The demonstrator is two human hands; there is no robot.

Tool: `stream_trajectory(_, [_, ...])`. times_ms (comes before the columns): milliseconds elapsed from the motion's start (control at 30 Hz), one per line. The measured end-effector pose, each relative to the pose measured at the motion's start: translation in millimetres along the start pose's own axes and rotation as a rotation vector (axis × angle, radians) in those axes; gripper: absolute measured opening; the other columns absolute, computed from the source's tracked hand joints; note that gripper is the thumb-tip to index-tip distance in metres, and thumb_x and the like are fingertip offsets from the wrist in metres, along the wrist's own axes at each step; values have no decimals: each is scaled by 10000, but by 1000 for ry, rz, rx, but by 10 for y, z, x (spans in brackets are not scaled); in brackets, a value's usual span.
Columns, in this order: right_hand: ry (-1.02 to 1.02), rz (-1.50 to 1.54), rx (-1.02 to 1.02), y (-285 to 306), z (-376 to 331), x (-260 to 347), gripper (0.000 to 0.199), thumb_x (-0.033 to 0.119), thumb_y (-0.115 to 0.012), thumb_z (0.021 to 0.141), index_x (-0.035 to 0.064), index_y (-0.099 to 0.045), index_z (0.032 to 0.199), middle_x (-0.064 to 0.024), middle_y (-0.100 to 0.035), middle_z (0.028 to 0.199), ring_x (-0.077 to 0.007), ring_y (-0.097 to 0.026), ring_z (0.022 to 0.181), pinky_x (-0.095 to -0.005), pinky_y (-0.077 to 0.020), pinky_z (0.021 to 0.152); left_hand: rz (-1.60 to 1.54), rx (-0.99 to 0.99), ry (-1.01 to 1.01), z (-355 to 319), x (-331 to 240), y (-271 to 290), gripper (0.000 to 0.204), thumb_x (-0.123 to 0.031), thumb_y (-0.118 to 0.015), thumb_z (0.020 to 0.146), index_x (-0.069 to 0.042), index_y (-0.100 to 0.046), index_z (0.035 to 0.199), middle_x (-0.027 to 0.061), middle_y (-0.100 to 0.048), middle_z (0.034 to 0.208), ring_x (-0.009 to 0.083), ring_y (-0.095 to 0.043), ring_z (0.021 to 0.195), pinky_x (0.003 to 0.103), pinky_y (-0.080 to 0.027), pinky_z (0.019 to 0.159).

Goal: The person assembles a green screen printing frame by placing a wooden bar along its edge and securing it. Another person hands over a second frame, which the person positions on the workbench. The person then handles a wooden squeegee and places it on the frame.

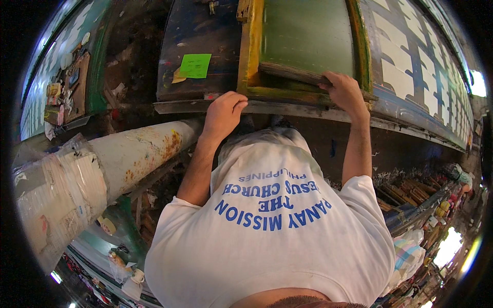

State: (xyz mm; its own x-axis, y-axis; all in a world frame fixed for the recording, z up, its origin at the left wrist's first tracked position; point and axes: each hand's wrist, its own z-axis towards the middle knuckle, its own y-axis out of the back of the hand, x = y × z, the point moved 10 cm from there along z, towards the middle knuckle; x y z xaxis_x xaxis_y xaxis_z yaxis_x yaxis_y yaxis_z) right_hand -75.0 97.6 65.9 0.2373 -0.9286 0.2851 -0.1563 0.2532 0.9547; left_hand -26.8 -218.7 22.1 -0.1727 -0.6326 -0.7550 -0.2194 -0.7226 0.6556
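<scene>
A screen printing frame [248, 56] with yellow-green stained wooden sides and a green mesh [308, 31] lies on the dark table ahead of me. My right hand [345, 95] is closed around the right end of a long, worn wooden squeegee [290, 73]. The squeegee lies slanted across the near part of the mesh, inside the frame. My left hand [224, 114] is at the frame's near left corner, fingers curled against it; its fingertips are partly hidden. A bright green paper [195, 66] lies on the table left of the frame, over a yellowish scrap.
A metal rail [177, 107] edges the table before me. Rows of white cut pieces [395, 66] lie on the table to the right. A rusty white pipe [141, 154], plastic-wrapped at one end, slants at my left. Wooden sticks [411, 192] are stacked at lower right.
</scene>
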Motion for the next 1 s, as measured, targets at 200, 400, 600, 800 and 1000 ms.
stream_trajectory(200, [72, 25, -1, 43, 53, 11, 174, 146, -719, 947, 50, -670, 1084, -207, -747, 994, -437, -716, 957, -539, -547, 791, 304, 87, 35, 395, -241, -345, 247, -156, -621, 1017, -46, -760, 1189, 194, -759, 1094, 407, -738, 1008, 508, -597, 889])
stream_trajectory(400, [74, 19, 25, -35, 37, -22, 230, 135, -708, 943, 75, -677, 1163, -181, -758, 1010, -407, -727, 977, -518, -572, 810, 419, 233, 105, 632, -111, -530, 238, -192, -669, 991, -62, -806, 1135, 227, -766, 1036, 415, -748, 962, 509, -598, 888])
stream_trajectory(600, [155, 96, -84, 22, -13, 32, 284, 74, -739, 866, 71, -705, 1148, -165, -755, 979, -399, -721, 944, -503, -561, 789, 253, -7, 177, 599, -61, -387, 169, -125, -752, 906, -91, -845, 1044, 155, -787, 1046, 358, -764, 967, 445, -603, 877])
stream_trajectory(800, [240, 89, -136, 21, -207, 122, 331, 46, -689, 833, 78, -710, 1162, -114, -775, 1074, -311, -740, 990, -454, -585, 814, 96, -516, 43, 243, -243, 126, 88, -16, -800, 892, -9, -772, 975, 137, -765, 895, 282, -751, 800, 357, -585, 700])
stream_trajectory(1000, [270, 83, -27, -204, -338, 202, 350, 34, -665, 857, 59, -705, 1204, -130, -754, 1125, -314, -729, 1071, -433, -587, 903, -6, -485, 173, 243, -26, 261, 183, -176, -704, 1048, -18, -763, 1120, 78, -753, 954, 169, -705, 818, 313, -560, 736])
